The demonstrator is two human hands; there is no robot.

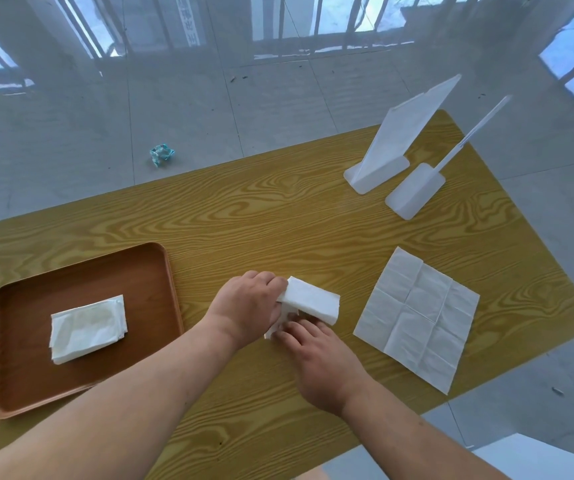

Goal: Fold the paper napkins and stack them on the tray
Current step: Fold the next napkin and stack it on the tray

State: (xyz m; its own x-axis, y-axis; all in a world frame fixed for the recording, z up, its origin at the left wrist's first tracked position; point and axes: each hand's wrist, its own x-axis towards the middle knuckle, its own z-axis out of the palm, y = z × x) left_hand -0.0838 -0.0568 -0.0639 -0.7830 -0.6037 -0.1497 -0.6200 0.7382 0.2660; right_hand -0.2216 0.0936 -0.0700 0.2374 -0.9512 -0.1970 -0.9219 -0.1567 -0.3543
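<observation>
Folded napkin (pixel 310 301) gripped by left hand (pixel 249 303), pressed by right hand (pixel 316 358) fingertips, folded stack (pixel 88 327) laid on tray (pixel 19 393), flat napkin (pixel 417 317) alongside.

The left hand (pixel 249 304) hides the folded napkin's (pixel 313 301) near end.

Folded napkin (pixel 313 301): white, compact rectangular wad, partly lifted off the tabletop (pixel 244 216), a loose flap trailing below it. Unfolded napkin (pixel 417 318): white square, flat, crease grid visible, to the right. Tray (pixel 81 271): brown, rounded corners, at left, carrying a stack of folded napkins (pixel 88 327) near its centre.
</observation>
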